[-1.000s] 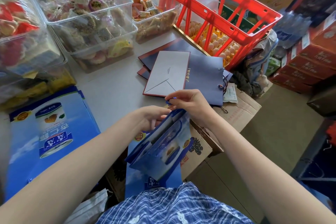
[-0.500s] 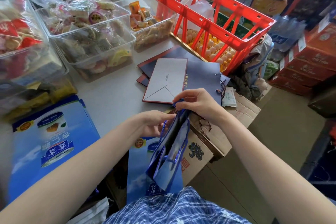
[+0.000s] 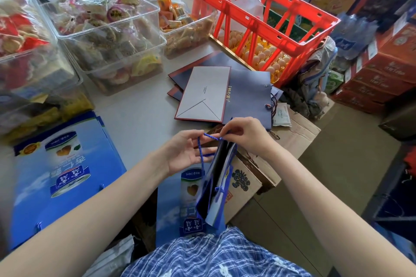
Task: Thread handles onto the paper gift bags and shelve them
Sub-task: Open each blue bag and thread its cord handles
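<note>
You sit at a pale grey table [image 3: 139, 117] in a crowded stockroom. Nearest you, a blue paper gift bag [image 3: 215, 183] hangs folded nearly flat, edge toward you, over your lap just past the table's near edge. Your left hand [image 3: 188, 153] lies open, palm up, with the blue cord handle [image 3: 208, 138] looped over its fingers. Your right hand [image 3: 245, 132] pinches the cord's other end at the bag's top. Flat blue bags [image 3: 60, 177] lie stacked to the near left. Farther off, navy bags [image 3: 247, 92] lie flat. Beyond them stand clear snack tubs [image 3: 108, 36] on the left and a red crate [image 3: 261, 18] on the right.
</note>
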